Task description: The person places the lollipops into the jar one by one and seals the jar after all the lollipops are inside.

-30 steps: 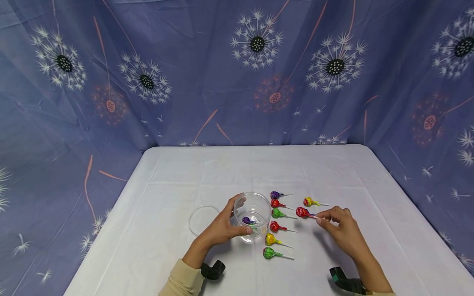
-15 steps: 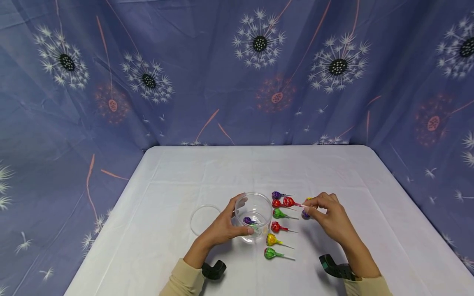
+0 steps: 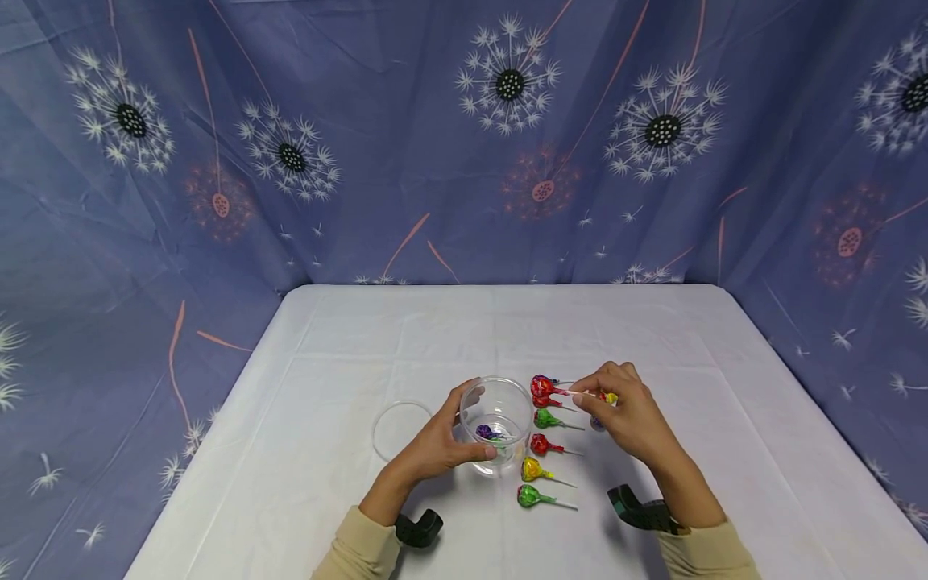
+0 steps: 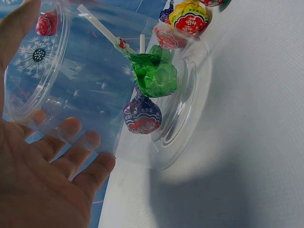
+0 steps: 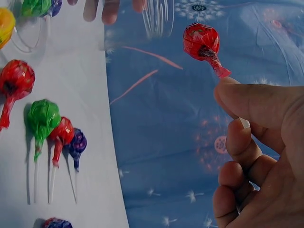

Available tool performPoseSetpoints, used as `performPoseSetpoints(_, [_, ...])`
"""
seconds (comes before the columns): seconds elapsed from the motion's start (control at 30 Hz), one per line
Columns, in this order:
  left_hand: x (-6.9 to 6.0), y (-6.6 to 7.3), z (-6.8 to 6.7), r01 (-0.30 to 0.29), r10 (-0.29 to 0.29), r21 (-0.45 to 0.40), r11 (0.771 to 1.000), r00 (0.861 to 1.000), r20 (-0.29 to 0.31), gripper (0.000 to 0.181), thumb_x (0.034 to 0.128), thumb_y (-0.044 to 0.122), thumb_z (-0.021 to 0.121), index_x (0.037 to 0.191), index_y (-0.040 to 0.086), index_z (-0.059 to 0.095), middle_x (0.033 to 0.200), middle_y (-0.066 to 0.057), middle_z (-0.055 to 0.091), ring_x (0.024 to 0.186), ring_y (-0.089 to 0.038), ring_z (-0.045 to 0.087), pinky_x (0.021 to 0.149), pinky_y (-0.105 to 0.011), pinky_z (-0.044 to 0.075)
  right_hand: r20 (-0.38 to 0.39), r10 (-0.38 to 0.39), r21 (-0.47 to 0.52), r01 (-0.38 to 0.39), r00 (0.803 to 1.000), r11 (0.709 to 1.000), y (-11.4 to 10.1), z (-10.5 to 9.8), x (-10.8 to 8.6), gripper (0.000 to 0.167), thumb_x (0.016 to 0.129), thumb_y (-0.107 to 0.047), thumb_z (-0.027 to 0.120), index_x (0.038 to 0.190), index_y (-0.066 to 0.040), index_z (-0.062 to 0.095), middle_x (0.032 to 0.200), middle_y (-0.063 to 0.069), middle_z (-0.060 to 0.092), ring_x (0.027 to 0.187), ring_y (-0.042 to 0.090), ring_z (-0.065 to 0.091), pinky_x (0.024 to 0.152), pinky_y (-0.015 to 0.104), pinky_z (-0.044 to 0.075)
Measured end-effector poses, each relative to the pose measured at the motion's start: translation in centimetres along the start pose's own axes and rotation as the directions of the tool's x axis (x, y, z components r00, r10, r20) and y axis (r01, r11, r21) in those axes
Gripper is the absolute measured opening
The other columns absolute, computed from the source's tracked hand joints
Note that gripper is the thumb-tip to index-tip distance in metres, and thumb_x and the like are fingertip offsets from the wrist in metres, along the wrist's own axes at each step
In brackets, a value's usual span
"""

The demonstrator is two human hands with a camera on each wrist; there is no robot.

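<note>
My left hand [image 3: 428, 447] grips a clear plastic jar [image 3: 500, 403] around its side, with the jar's mouth tilted up. Inside it lie a purple lollipop [image 4: 142, 115] and a green lollipop [image 4: 156, 78], best seen in the left wrist view. My right hand [image 3: 629, 415] pinches the white stick of a red lollipop [image 5: 202, 42] between thumb and fingers. In the head view that lollipop's head hangs above the far end of a lollipop row, just right of the jar's rim. It partly covers a purple and a red lollipop there.
Right of the jar, the row includes green [image 3: 544, 419], red [image 3: 540, 445], yellow [image 3: 532, 469] and green [image 3: 531, 496] lollipops. A yellow lollipop [image 3: 611, 398] and a purple one [image 3: 597, 423] sit partly behind my right hand. A clear ring-shaped lid [image 3: 375, 435] lies left on the white table [image 3: 348, 338].
My right hand has moved left and away from me, carrying the red lollipop from the right side of the row towards the jar. My left hand and the jar stay in place.
</note>
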State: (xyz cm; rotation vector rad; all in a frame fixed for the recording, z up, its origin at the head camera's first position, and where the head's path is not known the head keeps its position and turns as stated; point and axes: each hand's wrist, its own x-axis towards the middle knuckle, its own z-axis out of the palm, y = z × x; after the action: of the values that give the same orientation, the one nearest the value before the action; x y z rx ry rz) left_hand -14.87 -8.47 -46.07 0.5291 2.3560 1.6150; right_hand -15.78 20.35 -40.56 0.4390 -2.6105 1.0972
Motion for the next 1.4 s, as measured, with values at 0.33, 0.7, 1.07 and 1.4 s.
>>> performPoseSetpoints(0.33, [0.1,0.0,0.1,-0.001,0.001,0.004,1.000,1.000,-0.003,0.094,0.0737,0.034,0.080,0.147,0.034,0.021,0.149,-0.010,0.037,0.135,-0.036,0.038,0.111,-0.055,0.031,0.013,-0.079,0.009,0.079,0.997,0.997,-1.3,0.8,0.7,0.010,0.079,-0.012,0.075,0.086,-0.019,0.074,0.077,-0.012,0.054,0.078,0.004,0.034,0.064,0.027,0.029])
performPoseSetpoints(0.7, [-0.4,1.3,-0.2,-0.003,0.003,-0.017,1.000,1.000,0.001,0.095,0.0747,0.027,0.080,0.149,0.026,0.021,0.148,-0.012,0.038,0.134,-0.039,0.039,0.111,-0.055,0.032,0.039,-0.106,0.013,0.106,0.994,0.994,-2.5,1.7,1.4,0.013,0.076,-0.012,0.077,0.083,-0.023,0.073,0.075,-0.012,0.053,0.079,0.005,0.035,0.067,0.027,0.031])
performPoseSetpoints(1.07, [0.1,0.0,0.0,-0.018,0.018,-0.020,1.000,1.000,0.002,0.094,0.0733,0.036,0.080,0.146,0.036,0.021,0.147,-0.010,0.039,0.133,-0.036,0.041,0.109,-0.054,0.033,0.087,-0.114,0.033,0.112,0.990,0.993,-3.4,2.6,2.0,0.012,0.079,-0.010,0.074,0.084,-0.021,0.073,0.076,-0.010,0.053,0.080,0.007,0.035,0.069,0.029,0.031])
performPoseSetpoints(1.4, [0.0,0.0,0.1,-0.017,0.017,0.012,1.000,1.000,0.003,0.095,0.0731,0.039,0.080,0.147,0.036,0.020,0.150,-0.010,0.036,0.137,-0.031,0.037,0.112,-0.053,0.031,0.138,-0.129,0.070,0.120,0.982,0.990,-4.3,3.6,2.5,0.004,0.083,-0.021,0.072,0.080,-0.023,0.071,0.076,-0.011,0.052,0.081,0.013,0.037,0.071,0.029,0.031])
